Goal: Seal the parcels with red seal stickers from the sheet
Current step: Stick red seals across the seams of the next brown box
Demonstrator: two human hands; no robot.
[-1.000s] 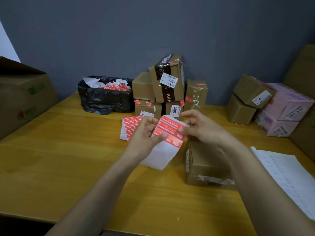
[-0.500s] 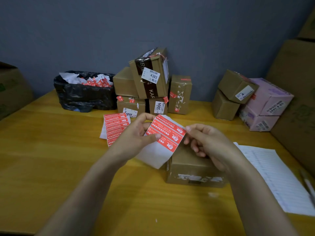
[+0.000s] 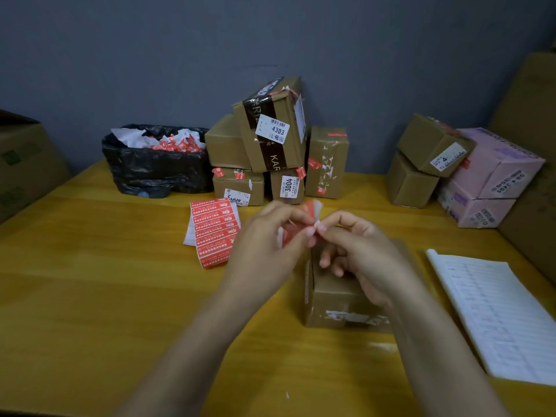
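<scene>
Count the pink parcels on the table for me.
2, both at the far right: the upper pink parcel rests on the lower pink parcel. More may be hidden behind them.

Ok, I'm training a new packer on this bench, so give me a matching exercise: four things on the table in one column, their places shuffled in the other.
Things
1. black bag
2. flat sticker sheet
3. pink boxes
4. lined paper

Places
A. lying flat, near right
B. stacked at the far right
C. left of the parcel pile, holding scraps
D. just in front of the parcel pile

Pairs: 1-C, 2-D, 3-B, 4-A
</scene>
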